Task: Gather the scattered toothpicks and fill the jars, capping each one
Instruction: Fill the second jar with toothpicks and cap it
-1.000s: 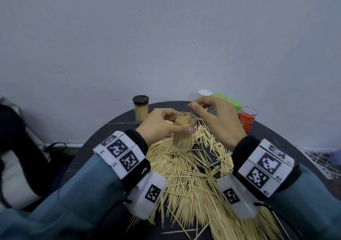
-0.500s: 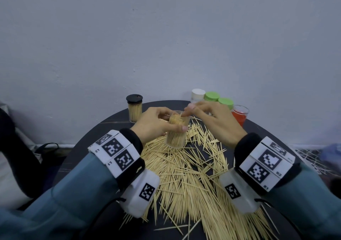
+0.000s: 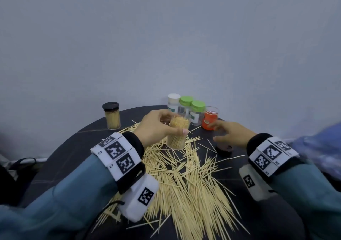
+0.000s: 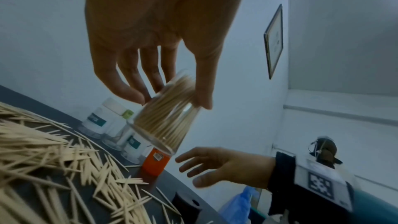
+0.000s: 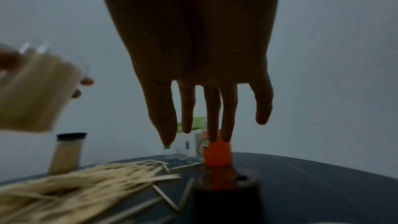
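While the left hand (image 3: 154,127) clamps the filled jar (image 3: 177,134) above the toothpick pile (image 3: 184,180), the right hand (image 3: 230,134), fingers spread and empty, hovers over the black cap (image 3: 224,148) right of that pile; capping seemingly comes next, needing a pinch on that cap.

I see a plain pale grey-blue wall (image 3: 166,46) behind a round dark tabletop (image 3: 60,153). A dark-framed picture (image 4: 273,40) hangs near a corner. Light is dim and cool.
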The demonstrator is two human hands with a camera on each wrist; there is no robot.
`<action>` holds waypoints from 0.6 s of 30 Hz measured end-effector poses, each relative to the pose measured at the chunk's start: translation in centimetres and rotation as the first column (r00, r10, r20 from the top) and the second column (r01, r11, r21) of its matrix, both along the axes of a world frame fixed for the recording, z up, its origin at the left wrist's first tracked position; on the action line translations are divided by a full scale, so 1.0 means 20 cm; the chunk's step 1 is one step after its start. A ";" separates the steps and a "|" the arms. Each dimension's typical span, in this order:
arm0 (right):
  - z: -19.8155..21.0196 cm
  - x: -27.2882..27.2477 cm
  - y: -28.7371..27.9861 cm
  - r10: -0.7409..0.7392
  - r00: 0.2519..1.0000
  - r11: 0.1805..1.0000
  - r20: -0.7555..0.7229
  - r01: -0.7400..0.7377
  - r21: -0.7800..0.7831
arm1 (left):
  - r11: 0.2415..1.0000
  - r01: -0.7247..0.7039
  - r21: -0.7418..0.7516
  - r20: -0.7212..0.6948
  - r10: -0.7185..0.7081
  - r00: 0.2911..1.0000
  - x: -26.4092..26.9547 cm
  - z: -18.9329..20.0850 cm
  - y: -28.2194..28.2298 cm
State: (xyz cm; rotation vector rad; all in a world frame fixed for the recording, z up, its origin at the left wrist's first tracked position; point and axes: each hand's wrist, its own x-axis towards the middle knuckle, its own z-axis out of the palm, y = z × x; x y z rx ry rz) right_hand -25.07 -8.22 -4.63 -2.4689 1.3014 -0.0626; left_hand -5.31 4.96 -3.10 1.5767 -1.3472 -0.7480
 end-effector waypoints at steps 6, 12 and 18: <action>-0.08 -0.12 -0.06 0.000 0.959 0.999 -0.285 0.013 0.046 | 0.994 0.071 -0.085 0.064 -0.066 0.996 -0.15 0.00 -0.04; -0.07 -0.06 -0.08 -0.008 0.958 1.000 -0.288 0.008 0.001 | 0.991 0.111 -0.074 0.109 -0.103 0.989 -0.18 -0.01 -0.02; -0.01 0.01 -0.09 -0.010 0.999 0.999 -0.036 0.008 -0.046 | 0.991 0.087 -0.104 0.110 -0.076 0.991 -0.16 -0.02 -0.01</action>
